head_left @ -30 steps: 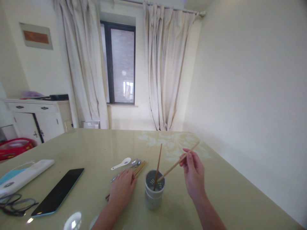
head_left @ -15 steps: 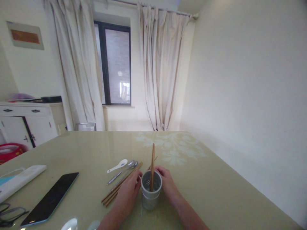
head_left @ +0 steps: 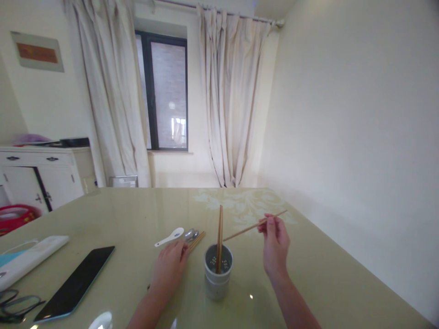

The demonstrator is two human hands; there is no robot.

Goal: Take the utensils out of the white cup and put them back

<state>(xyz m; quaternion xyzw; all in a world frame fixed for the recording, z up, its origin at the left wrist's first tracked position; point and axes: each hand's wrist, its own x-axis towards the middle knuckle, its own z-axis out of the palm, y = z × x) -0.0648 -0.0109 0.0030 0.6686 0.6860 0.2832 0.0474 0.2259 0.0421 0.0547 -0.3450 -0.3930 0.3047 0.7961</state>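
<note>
A grey utensil cup (head_left: 217, 285) with holes in its bottom stands upright on the table, and a few wooden chopsticks (head_left: 220, 228) lean in it. To its right, my right hand (head_left: 277, 244) pinches a single wooden chopstick (head_left: 242, 231), raised at a slant with its lower end near the cup's rim. On the left, my left hand (head_left: 170, 262) is closed over a bundle of chopsticks (head_left: 197, 241) lying on the table and covers most of them. Beyond its fingers lie a white spoon (head_left: 172, 236) and metal spoons (head_left: 190, 235).
A black tablet or phone (head_left: 77, 283), eyeglasses (head_left: 20, 304) and a long white object (head_left: 36, 260) lie at the left of the glossy table (head_left: 329, 292). A white wall (head_left: 360, 137) runs along the right side. Curtains (head_left: 236, 100) hang beyond the far edge.
Both hands have left the cup. My right hand has moved right and up, with a chopstick in its fingers. My left hand has shifted left onto the chopsticks on the table.
</note>
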